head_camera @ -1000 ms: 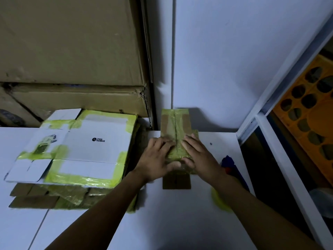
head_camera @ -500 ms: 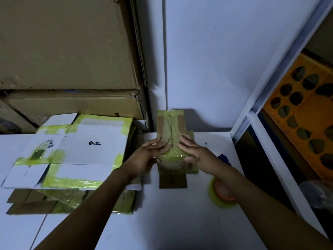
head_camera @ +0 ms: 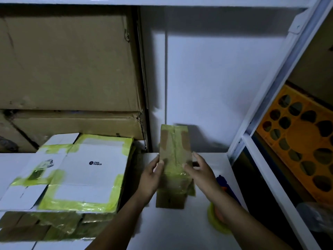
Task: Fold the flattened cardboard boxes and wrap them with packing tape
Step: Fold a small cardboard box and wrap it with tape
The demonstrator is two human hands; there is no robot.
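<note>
A small brown cardboard box (head_camera: pixel 174 141), wrapped in yellow-green tape, stands on the white table (head_camera: pixel 180 231) against the back wall. My left hand (head_camera: pixel 151 175) holds its left side, thumb on the front face. My right hand (head_camera: pixel 199 171) holds its right side the same way. A roll of yellow-green packing tape (head_camera: pixel 217 223) lies on the table under my right forearm, partly hidden. To the left sits a stack of flattened boxes (head_camera: pixel 81 177), the top one white with yellow-green tape along its edges.
Large brown cartons (head_camera: pixel 68 69) are piled behind the stack at the back left. A blue object (head_camera: pixel 222 181) lies by my right wrist. A white frame (head_camera: pixel 266 159) borders the table on the right, with an orange perforated crate (head_camera: pixel 302 147) beyond it.
My hands have slid from the box's top face out to its two sides. The view has tilted upward.
</note>
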